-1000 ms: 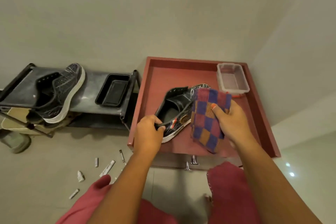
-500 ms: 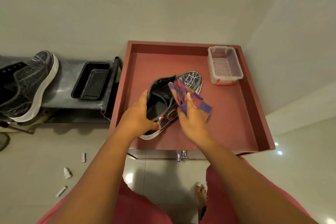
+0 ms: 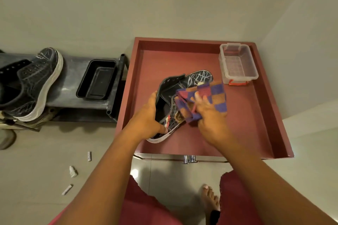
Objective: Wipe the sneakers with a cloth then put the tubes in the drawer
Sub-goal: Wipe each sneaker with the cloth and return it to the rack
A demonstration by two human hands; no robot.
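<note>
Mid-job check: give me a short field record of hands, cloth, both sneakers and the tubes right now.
left hand: grips the sneaker in the drawer at its heel
right hand: presses the checked cloth on that sneaker's side
second sneaker: on the dark shelf
tubes: three visible on the floor
drawer: open

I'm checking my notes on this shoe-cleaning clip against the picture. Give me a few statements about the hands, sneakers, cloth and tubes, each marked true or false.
1. The left hand grips the sneaker in the drawer. True.
2. The right hand presses a plain white cloth on it. False: the checked cloth is purple, red and orange.
3. The second sneaker sits on the dark rack. True.
4. The tubes are already in the drawer. False: they lie on the floor.
5. The clear plastic box stands on the rack. False: it stands in the drawer's far right corner.
</note>
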